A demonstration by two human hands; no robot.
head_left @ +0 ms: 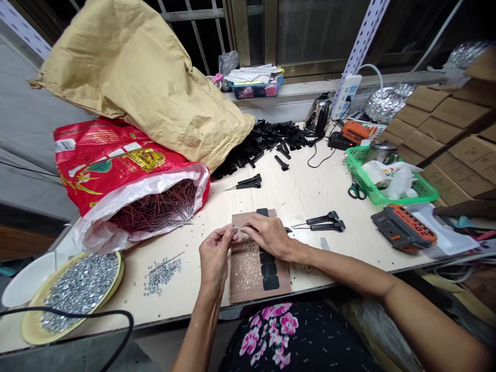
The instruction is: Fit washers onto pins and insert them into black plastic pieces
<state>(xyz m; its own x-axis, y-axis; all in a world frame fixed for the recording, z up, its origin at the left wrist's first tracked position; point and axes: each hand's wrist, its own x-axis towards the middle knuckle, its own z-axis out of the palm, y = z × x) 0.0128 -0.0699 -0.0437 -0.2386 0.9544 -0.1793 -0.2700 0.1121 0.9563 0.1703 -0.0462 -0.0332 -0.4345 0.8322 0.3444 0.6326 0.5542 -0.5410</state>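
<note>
Over a brown board [246,274] with dark square pads [270,269], my left hand [219,250] and my right hand [267,233] meet, fingertips pinched. A thin metal rod [237,228] spans the small gap between them, held at both ends. To the left, small clear rings [163,275] lie in a loose pile with a metal pin on top. Right of the board are black-handled pieces with thin metal shafts [327,225]. Similar pieces [248,182] lie beyond the board.
A red sack [104,160] of metal pins and a yellow bowl [121,268] of rings stand left. Black parts [271,137] are heaped at the back under a paper bag [155,77]. At right are a green basket [422,194], scissors [357,190], a battery [405,227] and cardboard boxes [461,150].
</note>
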